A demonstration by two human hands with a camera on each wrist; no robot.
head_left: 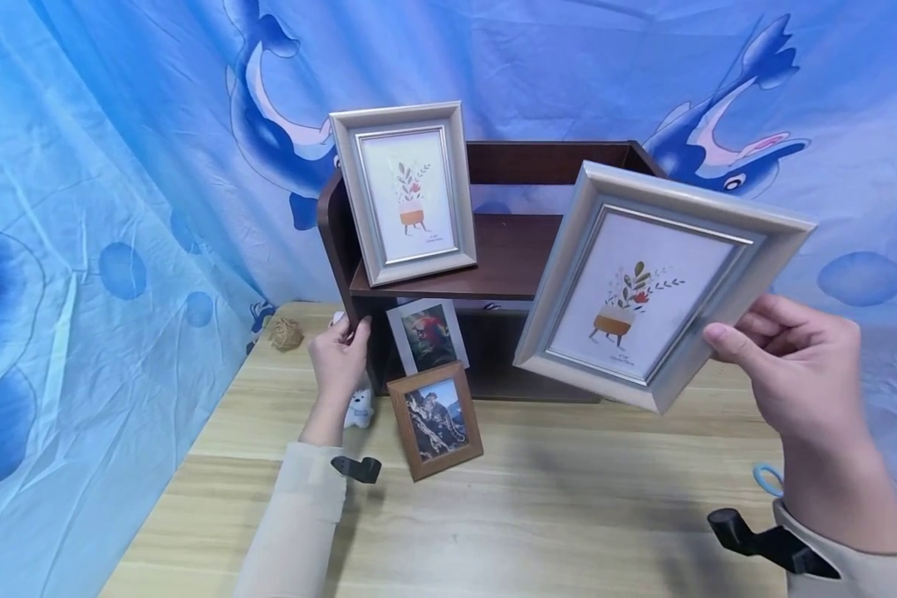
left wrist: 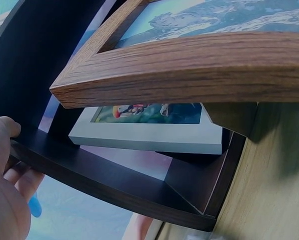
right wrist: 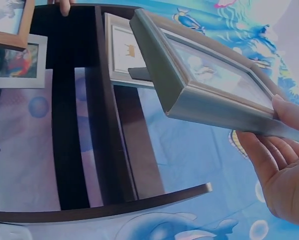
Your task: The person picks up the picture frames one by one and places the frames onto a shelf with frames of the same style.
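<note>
My right hand (head_left: pixel 807 374) pinches the lower right edge of a silver-beige picture frame (head_left: pixel 579 332) with a potted-plant print, thumb on the front and fingers behind. It is held up, tilted, before the right half of a dark brown two-tier shelf (head_left: pixel 508 249). With thumb and fingers, my left hand (head_left: pixel 340 357) grips the shelf's left side panel (left wrist: pixel 109 187). A matching silver-beige frame (head_left: pixel 384 266) stands on the upper tier at the left. Below it, a white frame (head_left: pixel 458 336) with a parrot picture leans in the lower tier. In front stands a brown wooden frame (head_left: pixel 405 432) with a leopard picture.
A small white bear figurine (head_left: pixel 359 409) stands on the wooden table (head_left: pixel 531 515) by the shelf's left side. Farther left lies a ball of twine (head_left: pixel 286 334). A light blue ring (head_left: pixel 767 479) shows beside my right wrist. Blue dolphin-print curtains (head_left: pixel 553 75) hang behind.
</note>
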